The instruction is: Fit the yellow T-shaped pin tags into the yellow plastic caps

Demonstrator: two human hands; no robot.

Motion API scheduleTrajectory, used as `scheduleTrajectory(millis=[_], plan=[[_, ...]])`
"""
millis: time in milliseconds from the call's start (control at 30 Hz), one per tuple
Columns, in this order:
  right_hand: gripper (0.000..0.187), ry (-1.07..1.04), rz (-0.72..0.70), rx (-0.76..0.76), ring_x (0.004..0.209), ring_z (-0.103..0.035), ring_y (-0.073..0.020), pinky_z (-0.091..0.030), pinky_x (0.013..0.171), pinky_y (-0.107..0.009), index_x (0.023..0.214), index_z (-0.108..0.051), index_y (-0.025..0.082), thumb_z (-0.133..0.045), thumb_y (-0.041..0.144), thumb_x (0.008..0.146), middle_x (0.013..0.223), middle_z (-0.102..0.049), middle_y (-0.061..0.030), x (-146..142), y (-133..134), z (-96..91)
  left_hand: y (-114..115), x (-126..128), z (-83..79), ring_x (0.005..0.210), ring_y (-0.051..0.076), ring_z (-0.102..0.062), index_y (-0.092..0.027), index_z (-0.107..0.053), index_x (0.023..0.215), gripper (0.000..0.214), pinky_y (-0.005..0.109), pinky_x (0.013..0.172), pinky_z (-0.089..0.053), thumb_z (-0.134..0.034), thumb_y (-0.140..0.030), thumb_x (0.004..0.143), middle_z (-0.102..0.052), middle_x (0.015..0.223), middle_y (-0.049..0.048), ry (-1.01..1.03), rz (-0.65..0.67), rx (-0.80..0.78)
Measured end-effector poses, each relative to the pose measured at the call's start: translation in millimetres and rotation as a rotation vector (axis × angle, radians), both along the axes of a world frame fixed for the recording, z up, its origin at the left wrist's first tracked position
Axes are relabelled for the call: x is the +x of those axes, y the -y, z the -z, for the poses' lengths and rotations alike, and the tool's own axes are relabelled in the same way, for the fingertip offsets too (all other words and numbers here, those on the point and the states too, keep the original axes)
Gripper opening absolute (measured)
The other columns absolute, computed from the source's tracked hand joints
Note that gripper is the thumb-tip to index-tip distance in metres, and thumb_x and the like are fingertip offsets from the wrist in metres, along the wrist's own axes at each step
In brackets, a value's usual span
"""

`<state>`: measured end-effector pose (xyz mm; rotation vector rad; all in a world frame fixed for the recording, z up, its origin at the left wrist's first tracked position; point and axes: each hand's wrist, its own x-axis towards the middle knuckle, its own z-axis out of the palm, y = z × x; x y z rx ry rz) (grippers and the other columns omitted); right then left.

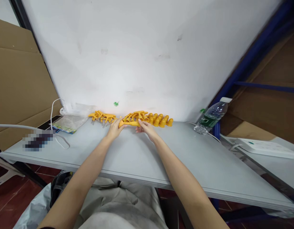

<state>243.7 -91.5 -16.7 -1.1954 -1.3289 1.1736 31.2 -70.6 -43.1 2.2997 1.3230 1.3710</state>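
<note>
Mid-frame by wall, yellow part lies on surface, L hand fingers pinching its left end, R hand fingers half-curled on right end, grip unclear; prob. light, stiff, slick plastic, so hold by ends.

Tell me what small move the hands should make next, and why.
Probably pull the yellow piece back toward the body. The left hand and right hand meet it at its two ends, arms stretched far across the table, and it lies close beside the other yellow parts by the wall, with little room to work.
</note>
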Motion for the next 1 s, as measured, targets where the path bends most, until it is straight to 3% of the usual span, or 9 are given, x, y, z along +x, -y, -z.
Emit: scheduleTrajectory(millis=[267,367,500,700,1000], plan=[[0.052,0.024,0.038,-0.106,0.049,-0.063,-0.0151,-0.051,0.054,-0.026,0.074,-0.06,0.018,-0.051,0.067,0.087,0.06,-0.066,-0.0056,-4.3,4.6,-7.4,0.7,0.3,-0.9,0.1,0.021,-0.066,-0.021,-0.059,0.124,0.04,0.032,0.083,-0.054,-0.066,-0.033,0.086,-0.065,0.117,0.0091,0.015,0.016,0.0],[0.05,0.003,-0.01,-0.131,0.053,-0.066,-0.0156,-0.052,0.056,-0.026,0.091,-0.064,0.017,-0.047,0.064,0.09,0.074,-0.072,-0.0076,0.1,6.2,-12.2,0.2,-0.1,-0.6,0.101,0.021,-0.066,-0.021,-0.059,0.124,0.04,0.032,0.084,-0.054,-0.065,-0.033,0.087,-0.065,0.116,0.0088,0.027,0.016,-0.002],[0.035,-0.018,-0.129,-0.093,0.073,-0.072,-0.0172,-0.055,0.068,-0.028,0.114,-0.062,0.021,-0.064,0.044,0.088,0.106,-0.073,-0.0084,7.5,10.3,-17.4,-0.9,-0.5,0.5,0.1,0.021,-0.066,-0.021,-0.059,0.124,0.04,0.033,0.086,-0.053,-0.064,-0.034,0.087,-0.066,0.115,0.0086,0.031,0.005,-0.015],[0.027,-0.018,-0.154,-0.042,0.076,-0.072,-0.0182,-0.057,0.071,-0.03,0.099,-0.066,0.019,-0.07,0.041,0.083,0.102,-0.074,-0.0091,10.2,9.9,-15.0,-2.0,-0.6,2.5,0.097,0.02,-0.066,-0.021,-0.058,0.125,0.041,0.033,0.086,-0.053,-0.063,-0.037,0.088,-0.065,0.114,0.0088,0.03,-0.008,-0.03],[0.017,-0.144,-0.145,-0.13,0.067,-0.07,-0.016,-0.057,0.07,-0.03,0.09,-0.063,0.019,-0.065,0.036,0.088,0.092,-0.074,-0.0078,4.5,9.4,-12.7,0.9,0.8,2.0,0.103,0.021,-0.064,-0.02,-0.058,0.125,0.039,0.034,0.091,-0.051,-0.06,-0.036,0.09,-0.066,0.112,0.0095,0.0,-0.028,-0.003]])
